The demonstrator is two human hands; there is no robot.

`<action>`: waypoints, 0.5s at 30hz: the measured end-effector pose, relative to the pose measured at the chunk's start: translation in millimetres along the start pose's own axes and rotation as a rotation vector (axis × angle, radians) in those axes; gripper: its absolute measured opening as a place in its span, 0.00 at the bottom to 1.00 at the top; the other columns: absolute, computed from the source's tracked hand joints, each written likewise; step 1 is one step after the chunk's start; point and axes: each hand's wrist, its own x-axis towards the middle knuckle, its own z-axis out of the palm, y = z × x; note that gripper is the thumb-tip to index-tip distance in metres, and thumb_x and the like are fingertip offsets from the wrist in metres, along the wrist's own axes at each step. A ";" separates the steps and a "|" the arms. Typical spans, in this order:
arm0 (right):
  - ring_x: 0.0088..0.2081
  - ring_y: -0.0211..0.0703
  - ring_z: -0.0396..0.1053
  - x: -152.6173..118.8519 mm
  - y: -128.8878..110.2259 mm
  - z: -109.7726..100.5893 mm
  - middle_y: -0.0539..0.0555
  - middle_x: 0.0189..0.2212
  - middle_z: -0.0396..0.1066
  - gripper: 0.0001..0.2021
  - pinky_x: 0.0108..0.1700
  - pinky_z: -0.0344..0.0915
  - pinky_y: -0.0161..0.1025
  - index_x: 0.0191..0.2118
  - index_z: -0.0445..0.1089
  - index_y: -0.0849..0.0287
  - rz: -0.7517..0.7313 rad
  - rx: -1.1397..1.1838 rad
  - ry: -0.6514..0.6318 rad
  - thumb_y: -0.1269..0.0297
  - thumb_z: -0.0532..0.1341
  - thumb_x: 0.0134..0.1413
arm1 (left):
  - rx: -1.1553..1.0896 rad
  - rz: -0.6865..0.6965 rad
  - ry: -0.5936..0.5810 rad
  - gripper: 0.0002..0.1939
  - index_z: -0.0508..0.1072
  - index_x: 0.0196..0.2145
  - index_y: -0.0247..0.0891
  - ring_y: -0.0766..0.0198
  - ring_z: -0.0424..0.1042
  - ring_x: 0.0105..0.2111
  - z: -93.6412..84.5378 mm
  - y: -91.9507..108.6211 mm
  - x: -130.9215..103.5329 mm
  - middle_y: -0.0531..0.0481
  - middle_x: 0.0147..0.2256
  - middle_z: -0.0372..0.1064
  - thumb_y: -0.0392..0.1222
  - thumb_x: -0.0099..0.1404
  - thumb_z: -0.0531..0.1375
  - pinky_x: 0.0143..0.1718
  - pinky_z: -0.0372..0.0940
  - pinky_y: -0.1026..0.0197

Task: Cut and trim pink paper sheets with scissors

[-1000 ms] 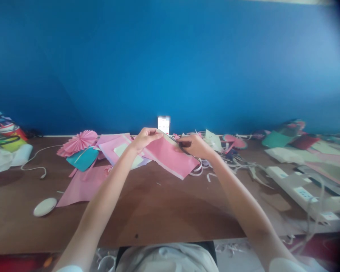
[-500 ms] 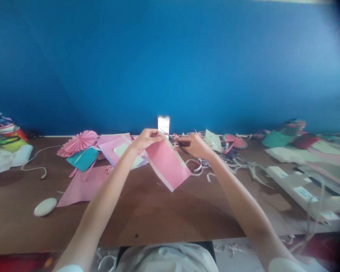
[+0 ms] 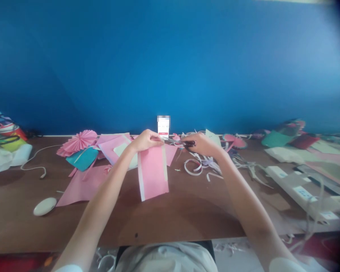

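My left hand (image 3: 147,141) pinches the top edge of a pink sheet of paper (image 3: 153,172), which hangs down over the table. Pale strips run along both of its long sides. In my right hand (image 3: 201,144) is a pair of dark-handled scissors (image 3: 188,144), their blades pointing left toward the paper's top edge near my left fingers. Whether the blades touch the paper I cannot tell. Behind the paper, a lit phone (image 3: 163,126) stands upright against the blue wall.
A pink paper fan (image 3: 81,142), a teal paper piece (image 3: 83,158) and pink sheets (image 3: 83,187) lie at left, near a white mouse-like object (image 3: 45,206). Curled white strips (image 3: 193,167) lie right of the paper. A white power strip (image 3: 294,189) sits far right.
The pink paper has swung from a slant to hanging nearly straight down, moving left. My right hand has turned slightly, and the scissors now point left more level.
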 end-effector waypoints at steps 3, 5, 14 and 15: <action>0.37 0.44 0.71 0.5 2.5 1.3 0.52 0.43 0.77 0.19 0.36 0.61 0.36 0.46 0.77 0.51 -0.039 -0.006 -0.009 0.72 0.59 0.47 | 0.040 0.025 -0.048 0.16 0.79 0.28 0.36 0.63 0.67 0.27 0.5 -0.6 0.1 0.49 0.26 0.72 0.54 0.54 0.65 0.31 0.58 0.61; 0.36 0.43 0.71 0.4 4.1 2.3 0.51 0.43 0.78 0.20 0.36 0.61 0.35 0.46 0.77 0.51 -0.056 -0.017 -0.014 0.72 0.59 0.47 | 0.048 0.034 -0.076 0.16 0.79 0.28 0.36 0.62 0.67 0.28 0.7 -2.5 0.3 0.49 0.27 0.72 0.54 0.54 0.65 0.32 0.58 0.61; 0.30 0.39 0.69 0.2 2.8 2.7 0.51 0.36 0.79 0.19 0.34 0.58 0.34 0.45 0.78 0.52 -0.096 -0.018 -0.039 0.73 0.59 0.48 | 0.018 0.046 -0.147 0.17 0.80 0.33 0.36 0.60 0.70 0.33 -0.1 -1.9 -1.0 0.47 0.30 0.74 0.53 0.56 0.64 0.37 0.62 0.59; 0.31 0.39 0.69 0.2 2.7 2.7 0.51 0.36 0.79 0.19 0.34 0.58 0.34 0.45 0.78 0.52 -0.094 -0.020 -0.041 0.73 0.59 0.48 | 0.004 0.042 -0.153 0.17 0.80 0.35 0.35 0.59 0.71 0.35 0.1 -1.5 -1.0 0.46 0.32 0.75 0.52 0.56 0.64 0.38 0.63 0.59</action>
